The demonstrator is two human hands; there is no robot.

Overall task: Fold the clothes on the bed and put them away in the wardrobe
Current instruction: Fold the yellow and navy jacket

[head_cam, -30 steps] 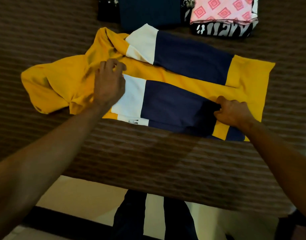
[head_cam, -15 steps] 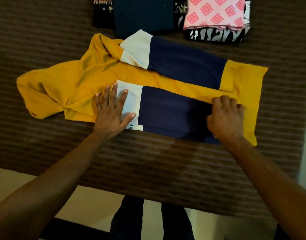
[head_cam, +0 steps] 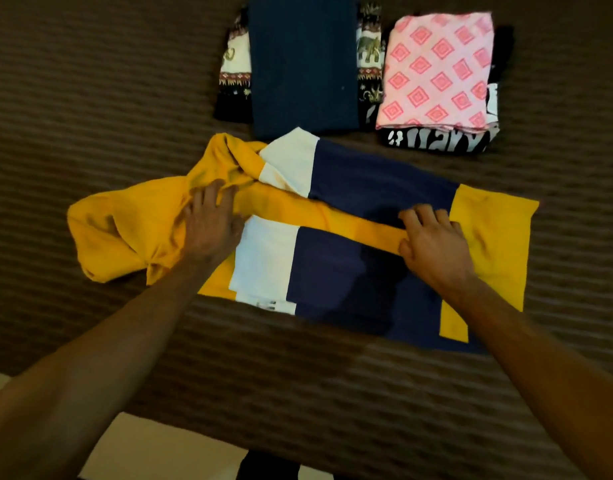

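A yellow hoodie (head_cam: pixel 492 233) with navy and white sleeves lies flat across the brown striped bed (head_cam: pixel 90 98), both sleeves folded over its body. Its hood (head_cam: pixel 121 237) is bunched at the left. My left hand (head_cam: pixel 211 223) rests palm down on the yellow cloth by the hood, fingers fairly straight. My right hand (head_cam: pixel 433 240) presses on the yellow strip between the two navy sleeves, fingers slightly bent, thumb on the fabric.
Behind the hoodie sit two folded stacks: a dark blue garment (head_cam: pixel 301 64) over an elephant-print cloth (head_cam: pixel 234 67), and a pink diamond-pattern cloth (head_cam: pixel 436 71) over a black printed piece (head_cam: pixel 440 140). The bed's near edge and pale floor (head_cam: pixel 159 452) lie below.
Both hands have slid away from me over the hoodie, from the near sleeve to the yellow middle strip. The view has shifted, showing more of the folded stacks.
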